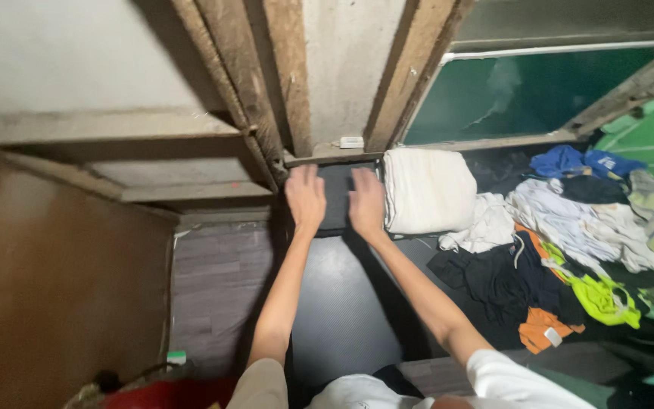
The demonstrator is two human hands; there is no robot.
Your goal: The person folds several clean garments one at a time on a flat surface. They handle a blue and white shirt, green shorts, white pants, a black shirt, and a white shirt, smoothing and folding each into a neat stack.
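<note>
white sleeve (505,379) | left hand (306,197), right hand (367,203): flat, spread on dark folded garment (336,198) | white folded cloth (427,189) beside

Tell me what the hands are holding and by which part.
Neither grips anything: left hand and right hand press flat on the top of a dark folded cloth.

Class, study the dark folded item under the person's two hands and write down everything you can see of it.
The dark folded cloth is charcoal or black, plain, and looks like soft fabric folded into a flat rectangle. It lies against the base of the wall, just left of a folded cream cloth that it appears to touch. The left hand and right hand rest flat on it, palms down, covering both sides, so only the middle strip shows. Below it lies a dark surface.
</note>
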